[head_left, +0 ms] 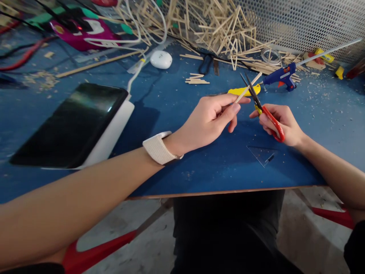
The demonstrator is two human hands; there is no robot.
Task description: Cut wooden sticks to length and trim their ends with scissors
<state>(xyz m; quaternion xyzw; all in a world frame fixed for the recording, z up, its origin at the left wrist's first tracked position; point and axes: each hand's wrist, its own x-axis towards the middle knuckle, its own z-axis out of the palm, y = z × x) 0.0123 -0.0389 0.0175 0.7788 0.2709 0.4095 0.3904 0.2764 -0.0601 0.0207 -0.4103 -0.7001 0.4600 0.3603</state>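
Between the thumb and fingers of my left hand (214,116) is a thin wooden stick (242,94), slanting up to the right. My right hand (282,121) grips red-handled scissors (273,121), whose dark blades are apart and cross the stick near its upper part. Behind my left fingertips lies a yellow utility knife (254,90). A blue glue gun (281,77), with a long glue stick out of its back, rests just beyond the scissors. On the table below my right hand is a clear set square (262,155).
A tablet (74,121) on a white stand is at left, near a white earbud case (161,59) and a pink power strip (85,32). A big heap of wooden sticks (219,28) lies against the perforated metal panel (285,23). Several short cut sticks (196,80) lie mid-table.
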